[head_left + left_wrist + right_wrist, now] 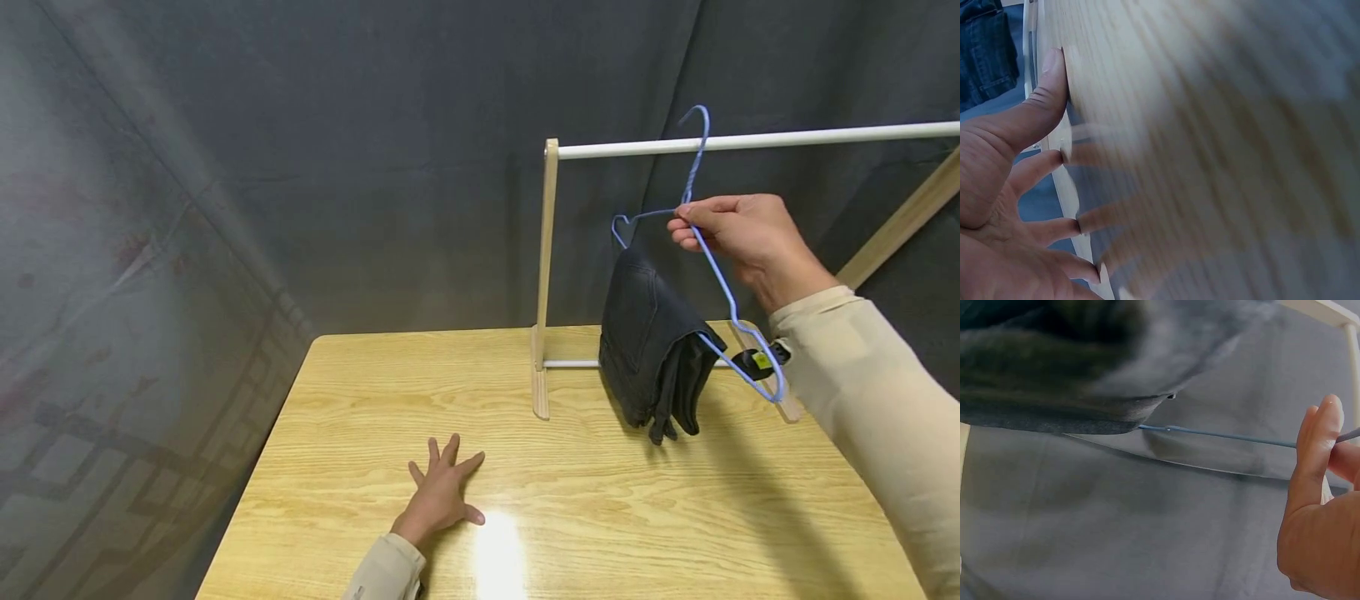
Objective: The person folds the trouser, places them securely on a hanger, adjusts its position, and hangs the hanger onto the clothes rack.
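Note:
My right hand (746,237) pinches a blue wire clothes hanger (718,271) just below its neck, between thumb and fingers. A folded pair of dark jeans (648,337) hangs over the hanger's lower bar, well below the hand. The hanger's hook rises past the white rail (810,137) and overlaps it in the head view. In the right wrist view, the jeans (1054,394) fill the upper left and the hanger wire (1229,435) runs into the fingers. My left hand (438,492) rests on the wooden table with its fingers spread, holding nothing.
The rail belongs to a rack with wooden posts (547,258) standing on the table (360,433) toward the back right. A lower white bar (570,364) runs behind the jeans. Dark curtains (420,167) enclose the back and left side.

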`<state>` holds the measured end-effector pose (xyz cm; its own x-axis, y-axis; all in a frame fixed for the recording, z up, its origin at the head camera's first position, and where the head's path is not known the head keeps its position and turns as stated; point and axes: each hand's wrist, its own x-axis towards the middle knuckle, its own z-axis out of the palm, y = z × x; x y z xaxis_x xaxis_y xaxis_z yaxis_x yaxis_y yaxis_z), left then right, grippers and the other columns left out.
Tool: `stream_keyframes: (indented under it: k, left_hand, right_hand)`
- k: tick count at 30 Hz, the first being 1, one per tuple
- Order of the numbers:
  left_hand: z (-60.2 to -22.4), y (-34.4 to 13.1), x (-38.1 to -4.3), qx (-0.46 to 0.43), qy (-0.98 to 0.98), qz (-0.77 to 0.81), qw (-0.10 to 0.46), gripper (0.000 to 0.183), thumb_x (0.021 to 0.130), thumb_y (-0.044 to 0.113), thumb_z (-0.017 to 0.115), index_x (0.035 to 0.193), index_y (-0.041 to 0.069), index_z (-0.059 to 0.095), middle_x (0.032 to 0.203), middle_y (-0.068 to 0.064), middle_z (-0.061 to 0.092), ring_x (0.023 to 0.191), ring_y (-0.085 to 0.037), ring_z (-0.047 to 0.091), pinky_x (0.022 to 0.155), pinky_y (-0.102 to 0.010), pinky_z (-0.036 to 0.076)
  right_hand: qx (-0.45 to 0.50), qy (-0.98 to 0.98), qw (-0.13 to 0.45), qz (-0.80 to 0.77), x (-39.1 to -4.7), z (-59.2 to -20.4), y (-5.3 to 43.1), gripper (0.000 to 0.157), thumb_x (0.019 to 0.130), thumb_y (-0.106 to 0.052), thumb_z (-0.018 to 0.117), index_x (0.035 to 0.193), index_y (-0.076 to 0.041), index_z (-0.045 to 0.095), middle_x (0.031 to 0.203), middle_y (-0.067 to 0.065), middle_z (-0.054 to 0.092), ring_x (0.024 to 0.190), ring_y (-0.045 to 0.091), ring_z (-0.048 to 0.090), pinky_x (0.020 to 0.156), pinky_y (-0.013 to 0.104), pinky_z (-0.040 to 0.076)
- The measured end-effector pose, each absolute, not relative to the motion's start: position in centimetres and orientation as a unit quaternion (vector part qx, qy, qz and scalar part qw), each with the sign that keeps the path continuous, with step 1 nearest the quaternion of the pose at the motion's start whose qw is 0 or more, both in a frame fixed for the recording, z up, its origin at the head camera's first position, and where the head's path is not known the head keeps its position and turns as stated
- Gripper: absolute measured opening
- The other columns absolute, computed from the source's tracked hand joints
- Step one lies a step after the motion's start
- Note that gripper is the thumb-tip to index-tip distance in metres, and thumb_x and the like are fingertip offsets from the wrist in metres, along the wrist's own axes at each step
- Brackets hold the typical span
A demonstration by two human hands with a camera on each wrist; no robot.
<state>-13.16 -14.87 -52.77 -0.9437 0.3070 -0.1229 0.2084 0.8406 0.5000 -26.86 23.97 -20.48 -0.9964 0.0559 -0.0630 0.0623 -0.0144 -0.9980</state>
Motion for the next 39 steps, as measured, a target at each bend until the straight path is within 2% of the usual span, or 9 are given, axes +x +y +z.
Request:
stream_keyframes:
  k: [23, 39]
  left_hand:
    - [-52.6, -14.8, -13.1, 0.137, 0.954, 0.245, 0.102, 0.098, 0.051, 0.042, 0.082, 0.140, 0.020, 0.048, 0.156, -0.027, 0.017, 0.137, -0.063, -0.002, 0.088, -0.088, -0.001]
    - [-52.9, -15.0, -13.5, 0.137, 0.956, 0.241, 0.095, 0.098, 0.050, 0.042, 0.082, 0.140, 0.021, 0.049, 0.155, -0.027, 0.018, 0.137, -0.064, 0.000, 0.087, -0.089, 0.001]
  right_hand:
    - [0.012, 0.706, -0.002, -0.708, -25.8, -23.9, 24.4, 0.011, 0.082, -0.024, 0.073, 0.089, -0.015, 0.073, 0.077, -0.003, 0.074, 0.064, 0.007, 0.070, 0.057, 0.018, 0.056]
    - [0.008, 0.716, -0.010, -0.698, -25.4, -24.6, 24.3, 0.017, 0.082, -0.029, 0.073, 0.094, -0.017, 0.072, 0.079, -0.005, 0.074, 0.066, 0.006, 0.070, 0.056, 0.018, 0.055]
